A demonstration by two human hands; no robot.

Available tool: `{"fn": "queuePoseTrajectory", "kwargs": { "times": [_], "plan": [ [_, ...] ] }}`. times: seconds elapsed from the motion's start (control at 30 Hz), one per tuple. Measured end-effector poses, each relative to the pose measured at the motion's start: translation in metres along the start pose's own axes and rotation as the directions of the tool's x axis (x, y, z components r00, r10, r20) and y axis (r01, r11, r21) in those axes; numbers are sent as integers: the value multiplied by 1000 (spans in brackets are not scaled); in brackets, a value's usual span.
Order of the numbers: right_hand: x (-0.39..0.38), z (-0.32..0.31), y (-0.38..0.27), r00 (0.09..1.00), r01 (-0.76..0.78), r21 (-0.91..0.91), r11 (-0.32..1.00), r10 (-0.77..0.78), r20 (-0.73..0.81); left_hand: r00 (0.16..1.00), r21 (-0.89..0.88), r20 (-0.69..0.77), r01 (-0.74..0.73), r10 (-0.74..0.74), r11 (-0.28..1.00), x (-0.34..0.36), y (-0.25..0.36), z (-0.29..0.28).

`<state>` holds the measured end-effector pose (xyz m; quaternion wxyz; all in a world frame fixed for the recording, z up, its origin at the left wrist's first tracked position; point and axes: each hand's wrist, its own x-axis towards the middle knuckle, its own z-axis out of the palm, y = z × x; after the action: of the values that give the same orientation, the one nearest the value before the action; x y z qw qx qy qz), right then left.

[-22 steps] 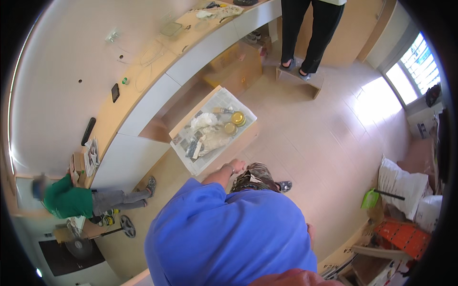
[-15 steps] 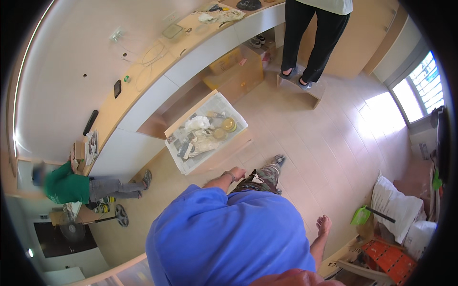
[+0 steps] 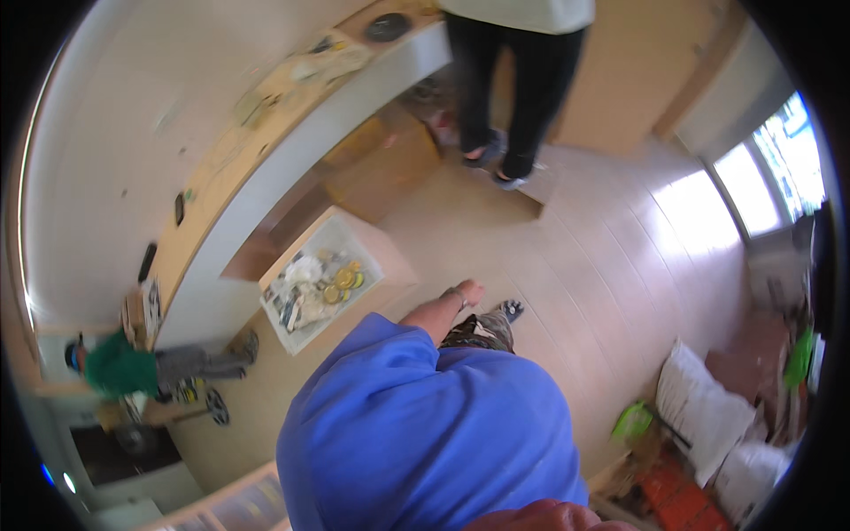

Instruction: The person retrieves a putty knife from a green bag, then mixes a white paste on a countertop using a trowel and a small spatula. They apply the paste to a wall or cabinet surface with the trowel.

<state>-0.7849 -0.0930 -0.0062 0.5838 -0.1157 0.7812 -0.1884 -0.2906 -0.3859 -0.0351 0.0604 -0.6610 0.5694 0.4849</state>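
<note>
My left hand [image 3: 472, 291] swings out in front of my body, over the tiled floor, just above my camouflage trouser leg [image 3: 478, 331]. It is blurred and its fingers point away from view, so their pose is unclear; no object shows at it. Nearest to it on the left stands a wooden box [image 3: 390, 276] with a white tray [image 3: 297, 343] on top. Several round golden tins [image 3: 343, 279], crumpled white cloth [image 3: 305, 268] and small tools lie in the tray. My right hand is out of sight behind my blue shirt [image 3: 434, 425].
A person in black trousers [image 3: 522, 97] stands on a low step [image 3: 542, 190] ahead. Another in green [image 3: 119, 365] works at the left end of the long counter [image 3: 221, 159], near a fan [image 3: 137, 438]. White sacks [image 3: 704, 411], a green dustpan [image 3: 632, 421] and orange perforated panel [image 3: 673, 491] lie right.
My view has moved forward and turned, so the surroundings sit differently. My left hand has swung farther forward, while my right hand has dropped out of view.
</note>
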Motion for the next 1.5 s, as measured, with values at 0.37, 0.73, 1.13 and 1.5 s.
{"fn": "queuePoseTrajectory", "kwargs": {
  "times": [0.37, 0.73, 1.13, 1.5],
  "plan": [
    [63, -19, -104, 979, -61, 438, 897, 139, -148, 989, -155, 142, -20, 42, 988, 172, 230, -30],
    [142, -212, -121, 924, -192, 491, 850, 325, -200, 955, -153, 269, 171, -125, 973, 198, 420, 22],
    [267, -406, -304, 933, 61, 580, 812, 161, -323, 924, -62, 375, 101, -71, 993, 351, 667, 78],
    [322, -566, -393, 826, 231, 761, 607, 290, -483, 912, 108, 310, -316, 270, 943, 512, 1039, 149]
  ]
}}
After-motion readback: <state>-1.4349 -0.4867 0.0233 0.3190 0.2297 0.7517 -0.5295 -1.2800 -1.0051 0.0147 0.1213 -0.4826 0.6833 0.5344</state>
